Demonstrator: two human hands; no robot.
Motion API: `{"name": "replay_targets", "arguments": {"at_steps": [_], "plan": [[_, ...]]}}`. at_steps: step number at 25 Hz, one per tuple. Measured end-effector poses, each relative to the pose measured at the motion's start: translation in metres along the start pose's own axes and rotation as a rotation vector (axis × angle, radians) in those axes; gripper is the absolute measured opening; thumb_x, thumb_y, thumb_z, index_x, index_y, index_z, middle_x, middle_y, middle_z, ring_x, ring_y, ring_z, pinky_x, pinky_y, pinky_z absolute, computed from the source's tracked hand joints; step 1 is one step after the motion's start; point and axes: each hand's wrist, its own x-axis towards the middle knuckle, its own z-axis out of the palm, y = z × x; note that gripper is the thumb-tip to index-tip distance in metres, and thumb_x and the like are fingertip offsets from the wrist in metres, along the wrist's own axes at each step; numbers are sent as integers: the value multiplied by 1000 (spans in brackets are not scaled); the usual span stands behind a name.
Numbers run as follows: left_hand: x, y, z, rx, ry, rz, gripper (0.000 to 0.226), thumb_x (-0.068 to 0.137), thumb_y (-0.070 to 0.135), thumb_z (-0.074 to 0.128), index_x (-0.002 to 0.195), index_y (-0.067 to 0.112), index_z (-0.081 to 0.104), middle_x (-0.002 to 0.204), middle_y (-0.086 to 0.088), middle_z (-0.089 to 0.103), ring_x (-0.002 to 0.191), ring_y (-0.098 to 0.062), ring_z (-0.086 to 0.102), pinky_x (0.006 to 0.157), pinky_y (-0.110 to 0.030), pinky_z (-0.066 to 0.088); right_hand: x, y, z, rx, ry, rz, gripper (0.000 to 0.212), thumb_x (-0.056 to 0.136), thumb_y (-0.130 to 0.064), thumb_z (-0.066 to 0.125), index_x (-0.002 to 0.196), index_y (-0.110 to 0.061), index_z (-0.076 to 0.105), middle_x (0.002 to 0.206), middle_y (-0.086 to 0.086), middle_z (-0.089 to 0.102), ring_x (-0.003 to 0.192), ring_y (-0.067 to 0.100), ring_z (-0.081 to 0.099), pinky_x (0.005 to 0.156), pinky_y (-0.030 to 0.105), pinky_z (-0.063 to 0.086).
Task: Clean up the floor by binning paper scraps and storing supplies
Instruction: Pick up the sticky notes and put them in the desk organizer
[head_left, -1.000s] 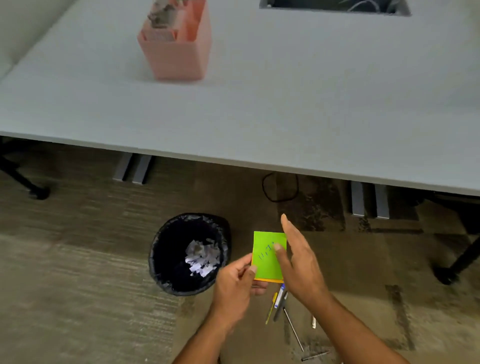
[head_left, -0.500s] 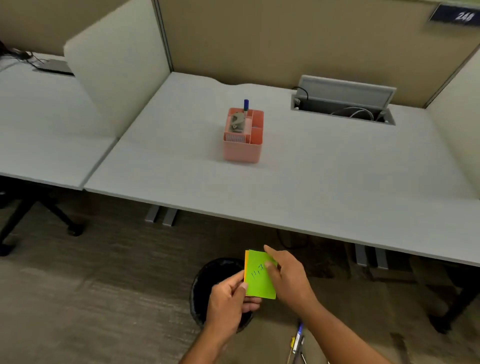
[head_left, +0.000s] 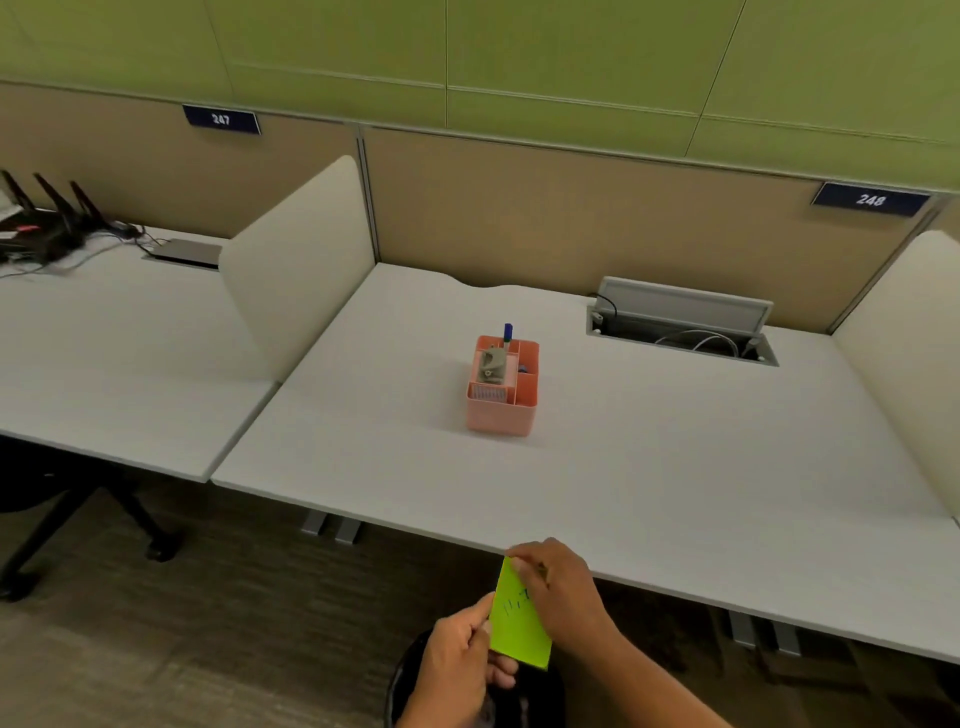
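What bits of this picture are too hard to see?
Head view: the bin is mostly behind the left hand and cut by the bottom edge.
Head view: writing on the sticky notes is too small, partly under the right hand.
Head view: the grey thing in the pink organizer is too blurry to name.

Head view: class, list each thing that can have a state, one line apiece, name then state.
green note pad, held up, top sheet written on
left hand, pinching the pad's left edge
right hand, gripping the pad's top
bin, upright, open
pink organiser, upright on desk
blue pen, standing in organiser
cable hatch, lid raised
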Motion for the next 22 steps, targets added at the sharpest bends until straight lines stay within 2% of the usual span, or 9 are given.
{"name": "replay_targets", "arguments": {"at_steps": [3,6,9,11,12,14,17,20,22], "plan": [[28,23,4,99,54,59,54,108,7,39,115,47,74,75,-6,76,65,-19,69,65,-37,64,42,-4,-19,-7,-65,-38,23,102,-21,58,117,-19,75,109,-5,71,105,12,63,89,17,40],[67,47,5,106,166,69,52,109,9,39,112,48,73,83,-2,80,67,-20,73,67,-38,66,94,-6,-45,6,-150,-54,22,101,-21,58,112,-16,77,109,-3,76,95,11,64,80,19,43],[113,74,8,125,264,50,39,109,13,42,117,34,74,83,-3,80,71,-24,77,71,-43,67,148,-2,-76,19,-177,-62,18,99,-22,63,109,-15,76,96,-5,73,76,10,62,74,28,51],[144,93,13,142,305,53,33,108,14,45,121,23,74,83,-2,80,72,-24,78,70,-41,68,182,-4,-96,20,-173,-63,15,98,-22,65,107,-15,76,90,-4,72,66,9,62,65,27,53],[161,105,17,166,323,59,32,107,14,46,121,21,74,85,-1,80,74,-22,78,69,-38,67,201,-6,-105,6,-171,-77,15,98,-22,66,106,-15,76,90,-3,72,67,9,63,64,25,53],[190,129,22,275,363,95,31,106,13,50,121,20,76,98,1,81,81,-16,78,73,-35,67,235,-12,-119,-35,-159,-115,19,99,-25,64,110,-15,77,100,-1,76,82,13,67,72,25,53],[229,167,27,477,461,193,30,104,12,56,125,19,76,111,3,79,97,-15,73,88,-25,60,275,-25,-133,-71,-108,-178,24,101,-27,62,118,-16,76,117,1,76,102,19,69,86,27,55],[266,201,23,528,502,220,33,104,9,54,131,17,73,117,0,78,104,-18,71,89,-21,55,310,-34,-135,-99,-51,-261,24,101,-25,60,116,-18,78,117,3,77,102,23,71,89,31,55],[284,215,17,536,506,216,34,105,7,50,128,19,73,111,0,77,100,-17,70,82,-16,53,327,-37,-128,-117,-35,-288,25,103,-24,57,114,-18,78,117,4,77,102,24,71,86,27,50]]}}
